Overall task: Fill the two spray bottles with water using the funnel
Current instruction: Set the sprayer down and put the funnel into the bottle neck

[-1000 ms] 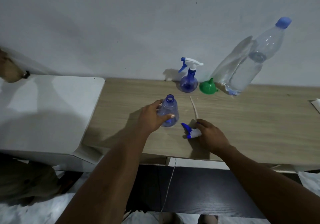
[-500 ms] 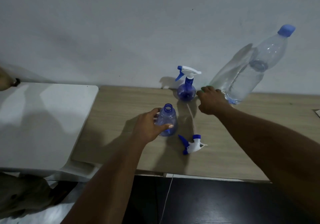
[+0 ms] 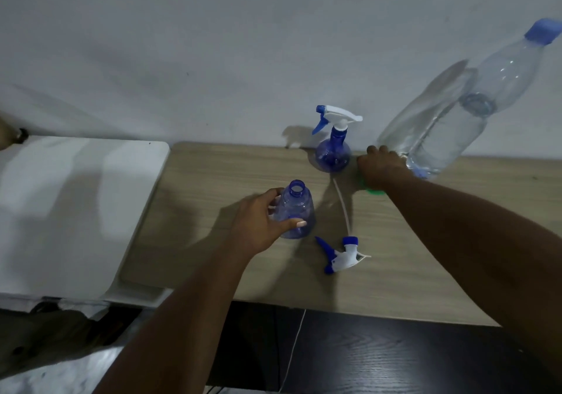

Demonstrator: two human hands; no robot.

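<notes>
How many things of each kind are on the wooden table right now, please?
Spray bottles: 2 (open bottle, capped bottle)
Loose spray head: 1
Funnel: 1, mostly hidden under a hand
Water bottle: 1
Total: 5

On the table [image 3: 395, 272], the open bottle [image 3: 296, 211] stands centre-left, left hand [image 3: 261, 226] wrapped round it; the spray head [image 3: 343, 256] lies just right, nearer us. Back by the wall [image 3: 213, 44]: capped spray bottle [image 3: 333, 150], then funnel [image 3: 375, 192] under the right hand [image 3: 380, 170], water bottle [image 3: 456, 113] rightmost
</notes>
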